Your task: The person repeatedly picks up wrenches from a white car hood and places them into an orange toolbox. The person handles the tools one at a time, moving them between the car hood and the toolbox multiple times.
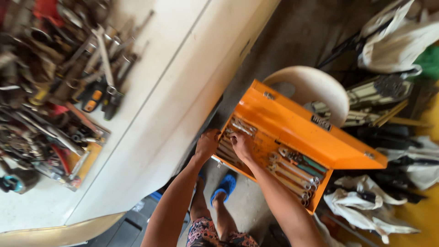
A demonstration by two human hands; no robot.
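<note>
An open orange metal toolbox [292,123] rests on a cream plastic chair [315,87], its lid raised toward the chair. Inside lie several silver wrenches [292,171] in a row. My left hand [207,144] rests on the box's near left edge. My right hand [241,145] reaches into the left end of the box, fingers curled among the wrenches there. Whether it grips one is hidden by the fingers.
A white surface [155,100] at left carries a heap of tools [55,87], with pliers and spanners. Cloths and bags [370,206] lie on the floor at right. My blue sandal [225,185] stands on the concrete floor below the box.
</note>
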